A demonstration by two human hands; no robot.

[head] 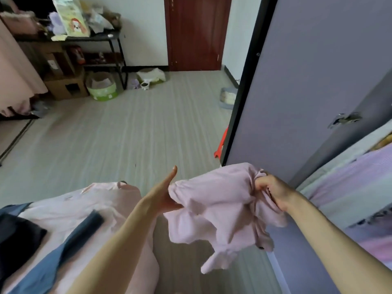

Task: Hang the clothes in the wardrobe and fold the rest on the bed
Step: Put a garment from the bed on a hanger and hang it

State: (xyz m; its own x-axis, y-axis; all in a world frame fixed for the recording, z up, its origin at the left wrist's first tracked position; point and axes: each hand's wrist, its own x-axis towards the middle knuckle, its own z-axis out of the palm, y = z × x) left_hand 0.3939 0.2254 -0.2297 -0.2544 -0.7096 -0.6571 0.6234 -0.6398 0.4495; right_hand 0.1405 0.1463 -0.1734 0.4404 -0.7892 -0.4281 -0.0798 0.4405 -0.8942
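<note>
Pink shirt (220,211) hangs bunched in mid-air beside the wardrobe door (307,81); right hand (273,190) grips one end; left hand (163,196), fingers straight, touches the other; find the shoulders before hanging.

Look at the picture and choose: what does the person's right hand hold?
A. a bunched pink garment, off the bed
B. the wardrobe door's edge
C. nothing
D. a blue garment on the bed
A: the right hand has its fingers curled into the bunched pink garment, which hangs in the air above the floor.
</note>
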